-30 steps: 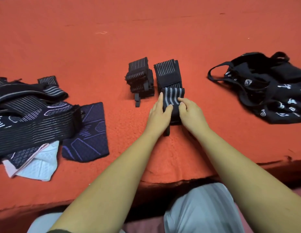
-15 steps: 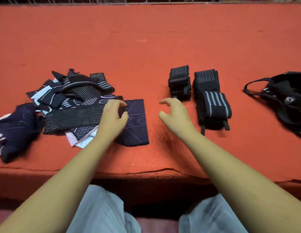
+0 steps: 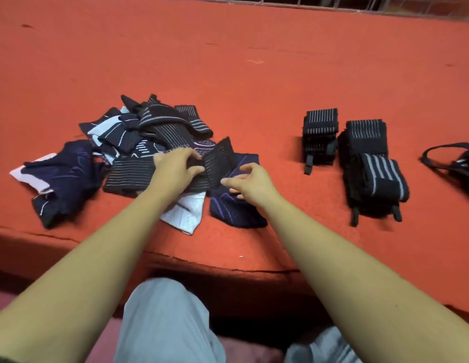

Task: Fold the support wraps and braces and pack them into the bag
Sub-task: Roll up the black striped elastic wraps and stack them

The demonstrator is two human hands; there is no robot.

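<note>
Left to right on the red cloth surface (image 3: 228, 74):

- Far left: crumpled navy brace (image 3: 65, 174), white lining showing at its edge.
- Next: loose pile (image 3: 154, 127) of unfolded black, navy and white pieces, overlapping each other.
- Front of the pile: black striped wrap (image 3: 131, 176) lying flat. Its right end is lifted and stands up off the cloth.
- Left hand (image 3: 175, 171): fingers curled onto that wrap, gripping it just beside the raised end.
- Below the left hand: white brace (image 3: 186, 213), partly under the wrap.
- Purple-lined navy brace (image 3: 236, 208) lies flat, touching the white one.
- Right hand (image 3: 250, 184): over the purple-lined brace, fingers loosely bent and spread, holding nothing. Thumb tip is just beside the wrap's raised end; contact unclear.
- Right of centre, well apart from the pile: 2 folded stacks side by side, small stack (image 3: 319, 137) and larger stack (image 3: 369, 163), strap ends sticking out toward the near edge.
- Far right edge: black bag (image 3: 461, 163), mostly cut off, handle loop on the cloth.
- Bottom: grey trousers (image 3: 162, 323).
</note>
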